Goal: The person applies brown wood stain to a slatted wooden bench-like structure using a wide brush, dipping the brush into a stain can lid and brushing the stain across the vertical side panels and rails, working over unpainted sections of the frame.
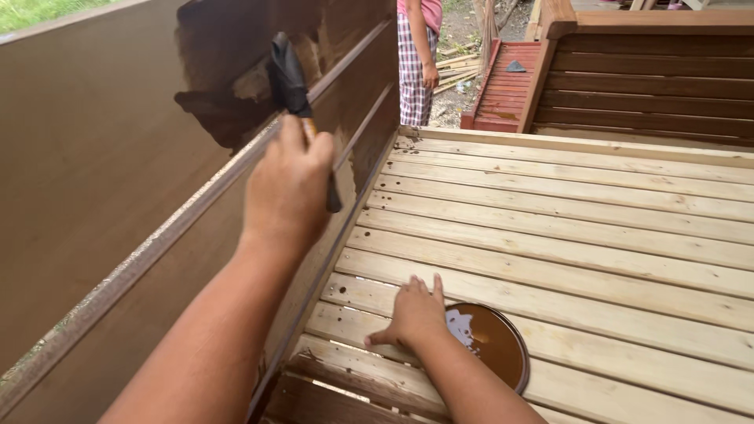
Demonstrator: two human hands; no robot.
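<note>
My left hand is raised and closed around the handle of a paintbrush. The brush's dark bristles touch the upright wooden panel at the edge of a darker brown wet patch. My right hand lies flat, palm down, on the pale bare slats. Its fingers are together and it holds nothing. It rests against the left rim of a round open tin of brown stain, which stands on the slats.
The slats nearest me are stained dark brown. Another person in a checked garment stands beyond the far end of the slatted frame. Dark stained slatted furniture and a reddish piece stand at the back right.
</note>
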